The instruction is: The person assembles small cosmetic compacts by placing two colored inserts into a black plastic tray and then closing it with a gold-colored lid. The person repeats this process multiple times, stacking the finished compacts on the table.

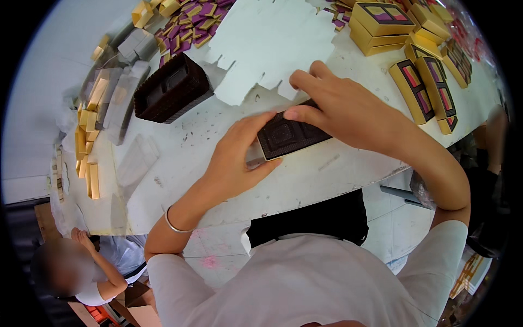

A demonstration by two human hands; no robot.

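A shallow dark brown plastic tray [289,134] with square moulded recesses sits in a box whose thin pale edge shows along the near side. My left hand [235,152] grips the left end of it, fingers on the far side and thumb at the near corner. Over the right part arches my right hand [348,111]. Its thumb lies on the tray's top, while the bent fingers stand apart from the thumb above the far edge. This hand hides the tray's right end. To the upper left stands a stack of the same brown trays [173,90].
Torn white cardboard [272,43] covers the far middle, beside a heap of purple and gold wrapped pieces [190,24]. Gold boxes with windows [381,27] stand at right. Empty gold sleeves [92,122] and clear plastic covers [121,103] line the left. Another person [101,278] sits lower left.
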